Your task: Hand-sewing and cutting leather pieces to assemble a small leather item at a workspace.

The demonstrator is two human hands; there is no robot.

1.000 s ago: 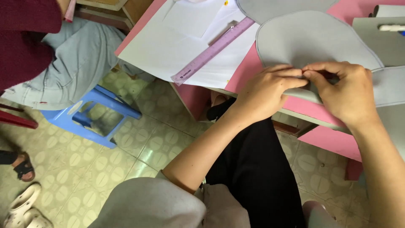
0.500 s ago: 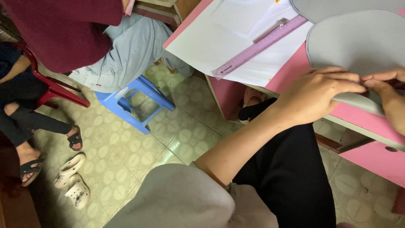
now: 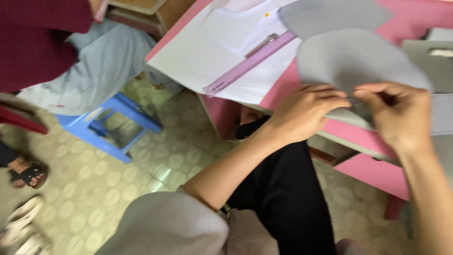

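Item: grey fabric piece [image 3: 358, 63], rounded, lying at the near edge of the pink table [image 3: 424, 19], at 1 o'clock in view. Left hand [image 3: 306, 111] and right hand [image 3: 398, 115] are both pinching its lower edge, each grip closing on the cloth (fingertips almost meeting). At 11 o'clock, a purple ruler [image 3: 250, 63] is resting on white paper [image 3: 203, 56]. At 9 o'clock, a blue stool [image 3: 113, 125] is standing on the tiled floor.

Grey fabric piece [image 3: 358, 61], pink table [image 3: 373, 170], purple ruler [image 3: 250, 63], blue stool [image 3: 113, 125].
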